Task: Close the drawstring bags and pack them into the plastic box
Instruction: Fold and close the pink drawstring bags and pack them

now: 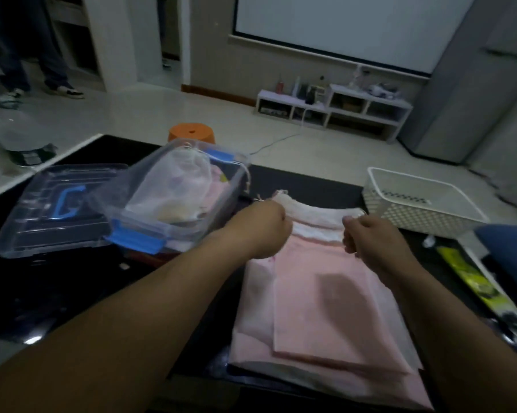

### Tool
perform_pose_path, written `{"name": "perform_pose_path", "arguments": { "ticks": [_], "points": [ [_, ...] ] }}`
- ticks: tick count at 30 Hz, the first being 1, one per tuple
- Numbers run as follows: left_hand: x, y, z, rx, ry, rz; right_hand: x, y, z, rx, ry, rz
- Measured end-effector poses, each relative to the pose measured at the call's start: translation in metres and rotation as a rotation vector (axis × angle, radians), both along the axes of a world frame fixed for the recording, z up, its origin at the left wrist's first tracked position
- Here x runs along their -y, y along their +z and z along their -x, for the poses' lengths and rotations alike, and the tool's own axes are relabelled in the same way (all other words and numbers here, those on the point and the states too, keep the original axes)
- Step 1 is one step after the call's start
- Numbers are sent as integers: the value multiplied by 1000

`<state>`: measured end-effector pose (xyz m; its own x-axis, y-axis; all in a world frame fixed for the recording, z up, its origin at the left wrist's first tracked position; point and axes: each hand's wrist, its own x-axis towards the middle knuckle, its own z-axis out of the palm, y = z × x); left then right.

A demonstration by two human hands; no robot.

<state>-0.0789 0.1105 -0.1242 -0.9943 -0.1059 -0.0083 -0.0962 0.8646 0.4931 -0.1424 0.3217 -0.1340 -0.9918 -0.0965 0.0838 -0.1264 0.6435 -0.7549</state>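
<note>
Head view: bag (317, 293) flat, right of box (232, 186).
Left hand (260, 231): fisted on mouth's box-side end.
Right hand (367, 236): pinching far end.
Pull: apart, evenly, till cinched.

One box (188, 228), one lid (57, 204), one basket (406, 216)

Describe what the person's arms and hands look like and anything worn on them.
Left forearm and right forearm are bare, no sleeves in view. The left hand and right hand wear no gloves; no ring, watch or bracelet shows.
</note>
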Motion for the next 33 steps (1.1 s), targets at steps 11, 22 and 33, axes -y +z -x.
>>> {"name": "perform_pose_path", "arguments": {
  "ticks": [11,22,33],
  "points": [
    [-37,-56,30,181,143,-118,-53,-57,30,340,-54,-202],
    [-28,-54,28,268,289,-792,-57,-53,22,412,-87,182],
    [-28,-53,28,166,334,-1242,-53,-46,7,477,105,474]
  ]
}}
